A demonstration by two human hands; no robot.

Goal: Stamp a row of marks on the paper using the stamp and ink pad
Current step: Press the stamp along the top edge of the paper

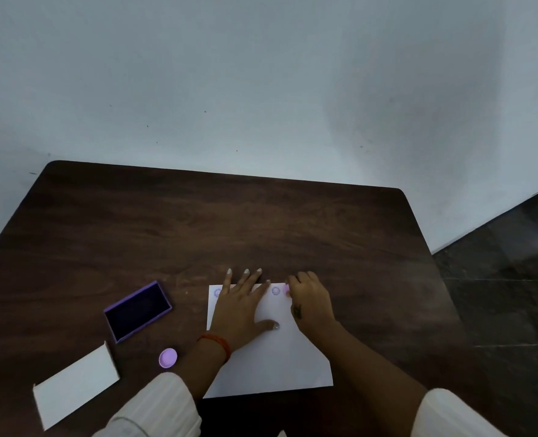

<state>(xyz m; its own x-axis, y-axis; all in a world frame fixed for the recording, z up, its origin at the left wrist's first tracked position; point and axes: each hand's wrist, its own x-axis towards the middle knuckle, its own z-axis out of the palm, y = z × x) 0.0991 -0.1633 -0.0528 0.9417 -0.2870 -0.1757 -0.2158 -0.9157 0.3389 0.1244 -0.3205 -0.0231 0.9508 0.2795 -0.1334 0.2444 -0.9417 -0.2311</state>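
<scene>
The left hand point(242, 305) is lying flat and open on the white paper point(277, 357), with its fingers spread, pressing the sheet down on the dark brown surface point(198, 228). The right hand point(308, 298) is curling closed around the small pink stamp point(286, 289) and is pushing it down at the far right corner of the paper. A round purple mark point(275, 291) is sitting just beside the stamp, and another mark point(218, 292) is showing at the far left corner. The open purple ink pad point(137, 310) is lying to the left of the paper, a little pink cap point(168, 357) is resting near it, and a white lid point(75, 384) is lying further left
</scene>
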